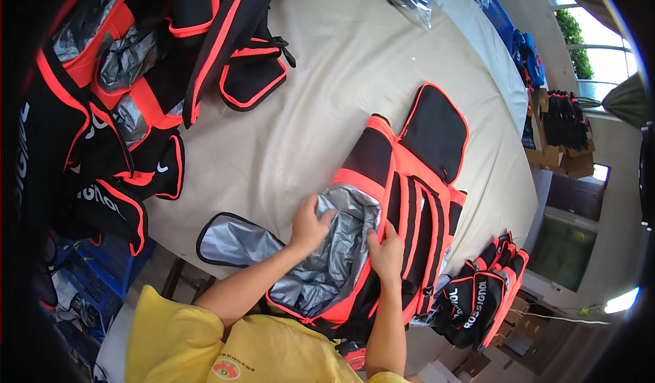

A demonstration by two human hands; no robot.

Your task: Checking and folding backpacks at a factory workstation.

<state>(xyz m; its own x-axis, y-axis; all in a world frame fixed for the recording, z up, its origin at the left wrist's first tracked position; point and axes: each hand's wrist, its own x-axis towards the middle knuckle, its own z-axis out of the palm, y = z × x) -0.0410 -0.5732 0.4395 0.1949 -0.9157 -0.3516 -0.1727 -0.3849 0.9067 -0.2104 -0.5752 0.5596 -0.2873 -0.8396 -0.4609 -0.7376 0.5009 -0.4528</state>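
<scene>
The black, red-trimmed bag (369, 154) lies at the near edge of the worktop (307, 103), its long axis running away and slanting right. My right hand (387, 252) clamps its right rim (379, 212); my left hand (310, 226), apart across the silver lining (334, 267), is as near, grip unclear.

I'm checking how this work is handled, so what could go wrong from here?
The bag's crinkled silver lining might crease or tear if the left hand presses or pulls hard on it while the right hand grips the opening's edge. The bag lies at the table's near side, against the yellow shirt, so it could slip. The silver-faced flap runs under the left forearm and might snag.
</scene>
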